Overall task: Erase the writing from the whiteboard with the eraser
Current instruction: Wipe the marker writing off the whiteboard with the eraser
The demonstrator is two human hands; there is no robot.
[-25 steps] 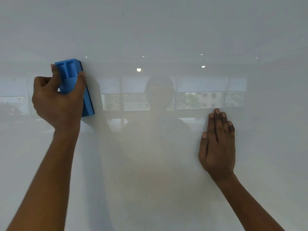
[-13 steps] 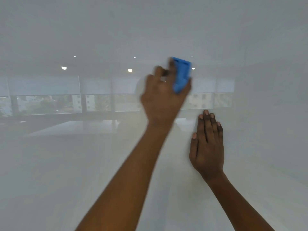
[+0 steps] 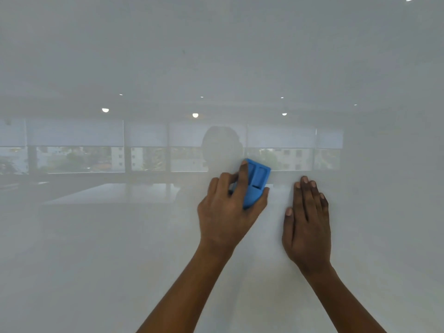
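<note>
A glossy whiteboard [image 3: 120, 248] fills the whole view. I see no writing on it, only a tiny dark speck near the top. My left hand [image 3: 225, 217] grips a blue eraser [image 3: 257, 181] and presses it against the board near the middle. Just to its right, my right hand [image 3: 307, 229] lies flat on the board, fingers together and pointing up, holding nothing.
The board mirrors a room: windows with blinds [image 3: 74, 138], ceiling lights [image 3: 195, 115], a long table and a person's dim outline. No board edge or tray shows.
My left hand has swept the eraser from the far left of the board rightward, then down a little, ending close beside my right hand. My right hand stays flat on the board.
</note>
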